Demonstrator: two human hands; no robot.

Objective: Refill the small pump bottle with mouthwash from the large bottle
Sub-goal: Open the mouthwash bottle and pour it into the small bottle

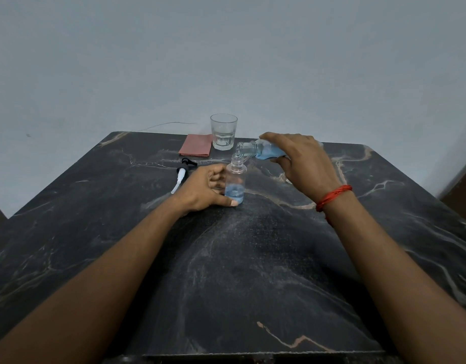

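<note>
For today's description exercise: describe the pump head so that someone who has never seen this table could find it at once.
On the dark marble table, look toward the far edge, nearer than the red cloth. The pump head lies on its side there, just left of the left hand. It is the only black-topped piece, with a white tube trailing toward the viewer.

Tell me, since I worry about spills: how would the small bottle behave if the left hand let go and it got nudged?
The small bottle looks tall and narrow with little blue liquid at the bottom, so probably light and apt to tip. The left hand steadies it now. Its open neck would likely spill.
</note>
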